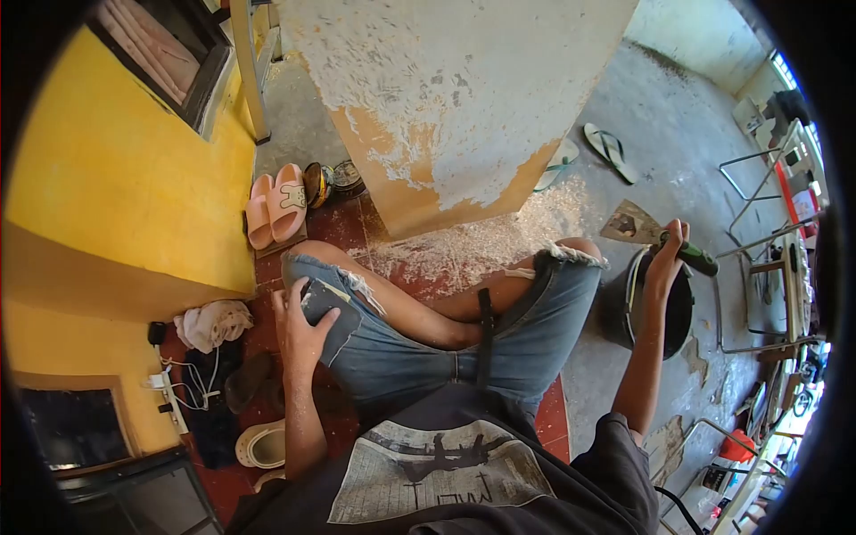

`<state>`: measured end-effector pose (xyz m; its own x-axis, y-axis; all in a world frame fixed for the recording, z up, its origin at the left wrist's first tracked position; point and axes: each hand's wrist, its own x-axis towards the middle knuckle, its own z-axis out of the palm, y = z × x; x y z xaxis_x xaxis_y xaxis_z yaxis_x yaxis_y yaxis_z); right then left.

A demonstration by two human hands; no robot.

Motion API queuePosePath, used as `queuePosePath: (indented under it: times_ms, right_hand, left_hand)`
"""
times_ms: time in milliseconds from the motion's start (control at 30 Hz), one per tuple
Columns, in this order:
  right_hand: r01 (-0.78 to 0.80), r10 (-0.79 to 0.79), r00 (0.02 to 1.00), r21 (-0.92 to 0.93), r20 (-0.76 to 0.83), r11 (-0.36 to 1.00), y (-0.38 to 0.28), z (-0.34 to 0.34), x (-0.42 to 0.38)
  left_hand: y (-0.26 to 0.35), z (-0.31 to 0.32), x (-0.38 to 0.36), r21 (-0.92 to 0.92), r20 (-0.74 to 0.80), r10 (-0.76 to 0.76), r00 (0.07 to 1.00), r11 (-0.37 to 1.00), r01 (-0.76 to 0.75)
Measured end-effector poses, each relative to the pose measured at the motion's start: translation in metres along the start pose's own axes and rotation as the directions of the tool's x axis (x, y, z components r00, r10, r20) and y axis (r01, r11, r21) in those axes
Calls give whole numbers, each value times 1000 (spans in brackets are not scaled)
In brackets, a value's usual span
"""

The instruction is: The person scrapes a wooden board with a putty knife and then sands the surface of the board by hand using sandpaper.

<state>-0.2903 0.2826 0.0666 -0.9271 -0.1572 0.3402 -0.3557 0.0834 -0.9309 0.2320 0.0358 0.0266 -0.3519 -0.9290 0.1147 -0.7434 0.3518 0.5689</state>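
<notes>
In my right hand (670, 254) is a scraper (635, 223) with a wide, stained metal blade and a dark green handle. The hand is closed around it above a black bucket (682, 312), whose inside I cannot make out. My left hand (303, 325) rests over my thigh, thumb and fingers around a flat dark plate (332, 314) with a pale, smeared edge. In front of my crossed legs stands a pillar (473, 98), its white coat partly gone and orange-yellow showing low down. Pale flakes (428, 263) cover the floor at its base.
Pink slippers (275, 207) and tins (319, 183) stand left of the pillar. Flip-flops (611, 153) lie to its right. By the yellow wall (134, 152) are a power strip (169, 401), a bundled cloth (214, 325) and a clog (261, 444). Metal-framed racks (758, 178) line the right.
</notes>
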Motion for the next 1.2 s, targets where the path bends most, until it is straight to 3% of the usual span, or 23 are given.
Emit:
queuePosePath:
  times_ms: [33, 100, 133, 200, 233, 300, 367, 400, 433, 500, 567, 600, 700, 733, 833, 900, 967, 1033, 1067, 1133, 1167, 1200]
  right_hand:
    - [-10, 11, 1000, -42, 13, 999, 12, -21, 16]
    - [122, -111, 992, -260, 56, 958, 23, -55, 35]
    - [143, -135, 990, -255, 51, 956, 22, -64, 36]
    - [222, -209, 974, -575, 90, 787, 24, -81, 32]
    - [239, -228, 969, -571, 91, 785, 30, -87, 29]
    - [-147, 222, 972, -534, 79, 833, 51, -88, 21]
    - [-210, 256, 938, -206, 234, 956, 95, -79, 8]
    - [-224, 304, 905, -274, 298, 935, 113, -69, -2]
    - [-235, 359, 864, -347, 354, 908, 123, -61, -18]
    - [-439, 533, 629, -307, 566, 845, 123, -48, -52]
    - [-394, 263, 594, -11, 760, 919, 107, -29, -103]
    - [-393, 261, 593, -9, 762, 920, 112, -31, -101]
    - [-367, 275, 633, -31, 723, 930, 114, -11, -109]
    - [-360, 282, 646, -43, 709, 932, 107, 19, -98]
    - [-342, 310, 687, -84, 657, 936, 111, 37, -84]
    - [-326, 327, 713, -119, 621, 938, 113, 50, -73]
    - [-311, 339, 740, -152, 580, 938, 119, 64, -54]
    - [-310, 365, 769, -194, 525, 931, 130, 67, -31]
    - [-314, 380, 783, -214, 493, 925, 138, 64, -21]
    - [-319, 394, 811, -237, 432, 918, 149, 56, -4]
    - [-319, 395, 825, -243, 406, 916, 167, 37, 8]
    - [-318, 393, 836, -247, 383, 915, 176, 24, 15]
  left_hand:
    - [0, -5, -7, -18, -9, 1, 1000, 1000, -1]
    - [6, -18, -18, -133, 114, -23, 993, 990, 38]
    - [2, -23, -22, -202, 109, -7, 994, 979, 29]
    - [-20, -34, -25, -275, 86, 5, 996, 961, 19]
    - [-30, -40, -27, -330, 76, 6, 997, 944, 20]
    - [-35, -59, -30, -563, 39, -48, 998, 824, 62]
    - [-15, -90, -34, -754, 84, -45, 995, 650, 93]
    - [-14, -97, -34, -794, 17, -69, 998, 606, 55]
    - [-16, -101, -34, -826, -43, -97, 994, 563, 18]
    - [-37, -107, -32, -850, -150, -183, 972, 526, -32]
    - [-20, -122, -37, -889, -277, -392, 877, 451, -80]
    - [-29, -126, -37, -919, -278, -339, 899, 367, -145]
    - [-45, -132, -31, -940, -235, -330, 914, 316, -128]
    - [-31, -130, -26, -920, -309, -347, 886, 345, -186]
    - [-63, -101, 20, -924, -300, -330, 895, 333, -187]
    - [-87, -69, 60, -931, -154, -331, 931, 365, -24]
    - [-84, -40, 91, -869, -103, -102, 989, 494, -39]
    - [-74, -15, 122, -731, -56, 130, 990, 670, -129]
    - [-57, -10, 124, -735, -36, 137, 990, 668, -119]
    - [-14, -15, 131, -421, 216, 271, 938, 893, -161]
    - [-11, -7, 140, -420, 220, 280, 934, 892, -169]
    - [-11, 4, 150, -471, 397, 341, 852, 872, -129]
